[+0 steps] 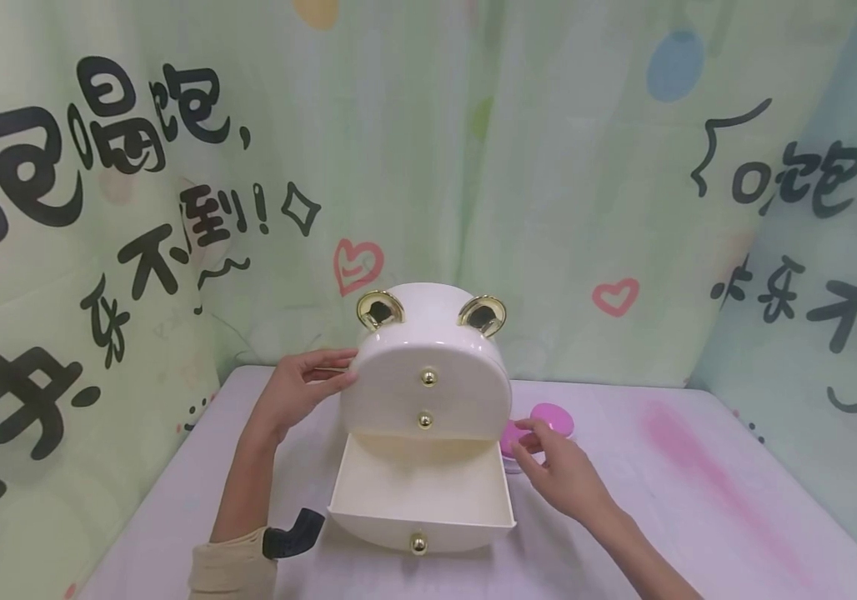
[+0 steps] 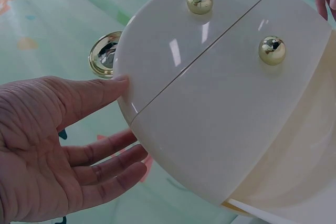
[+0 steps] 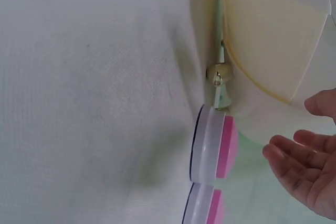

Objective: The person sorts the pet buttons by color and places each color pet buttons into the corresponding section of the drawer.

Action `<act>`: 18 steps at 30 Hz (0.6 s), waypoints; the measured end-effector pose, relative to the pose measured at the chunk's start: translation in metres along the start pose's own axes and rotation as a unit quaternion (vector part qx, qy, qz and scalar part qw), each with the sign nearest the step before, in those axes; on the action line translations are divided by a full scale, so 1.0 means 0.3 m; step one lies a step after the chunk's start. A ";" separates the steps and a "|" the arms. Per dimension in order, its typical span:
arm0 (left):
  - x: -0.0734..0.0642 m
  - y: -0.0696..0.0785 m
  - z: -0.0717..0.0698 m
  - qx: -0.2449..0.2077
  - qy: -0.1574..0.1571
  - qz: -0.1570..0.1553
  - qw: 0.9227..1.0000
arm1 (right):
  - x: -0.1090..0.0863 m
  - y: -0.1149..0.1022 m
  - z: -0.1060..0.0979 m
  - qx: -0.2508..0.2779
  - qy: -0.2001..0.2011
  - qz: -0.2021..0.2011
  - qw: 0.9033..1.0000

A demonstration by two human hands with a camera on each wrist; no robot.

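Observation:
A white rounded drawer box [image 1: 466, 396] with gold-rimmed eye-like pieces on top stands on the table. Its lowest drawer [image 1: 428, 483] is pulled out and shows a bare inside. My left hand [image 1: 299, 393] rests at the box's left side; in the left wrist view its thumb touches the front edge, the other fingers loosely extended by the side. To the right of the box, my right hand [image 1: 567, 475] hovers with relaxed fingers and holds nothing. Near it are two round pink-topped containers [image 3: 228, 148], the closer one partly hidden by the fingers in the head view.
Gold ball knobs [image 1: 418, 544] stick out from the drawer fronts. A white cloth with a pink streak covers the table [image 1: 623, 517]. Printed green curtains [image 1: 548, 208] hang behind and on both sides.

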State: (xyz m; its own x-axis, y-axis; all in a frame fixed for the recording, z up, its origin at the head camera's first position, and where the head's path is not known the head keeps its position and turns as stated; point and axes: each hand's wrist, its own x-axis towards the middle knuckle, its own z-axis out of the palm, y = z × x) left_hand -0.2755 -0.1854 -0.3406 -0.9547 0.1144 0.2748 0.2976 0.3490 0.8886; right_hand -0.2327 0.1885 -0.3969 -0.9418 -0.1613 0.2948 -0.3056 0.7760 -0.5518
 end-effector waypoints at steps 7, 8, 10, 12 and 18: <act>0.002 -0.002 -0.001 0.001 0.002 0.002 1.000 | 0.015 0.033 0.018 -0.021 -0.008 -0.025 0.999; 0.003 -0.003 -0.001 0.001 0.002 0.003 1.000 | 0.017 0.038 0.020 -0.024 -0.005 -0.034 0.999; 0.003 -0.004 -0.001 0.001 0.002 0.005 1.000 | 0.022 0.049 0.025 -0.028 0.002 -0.051 0.998; 0.004 -0.005 0.000 0.001 0.002 0.006 1.000 | 0.028 0.059 0.031 -0.032 0.007 -0.062 0.998; 0.002 -0.002 0.001 0.004 0.002 0.006 1.000 | 0.051 0.086 0.047 -0.028 0.001 -0.060 0.998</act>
State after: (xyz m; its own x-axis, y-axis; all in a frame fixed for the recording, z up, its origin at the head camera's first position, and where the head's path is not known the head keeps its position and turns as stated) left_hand -0.2763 -0.1853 -0.3410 -0.9513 0.1142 0.2862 0.3082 0.3545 0.8828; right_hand -0.2570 0.1974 -0.4175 -0.8981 -0.2544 0.3586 -0.4086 0.7841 -0.4672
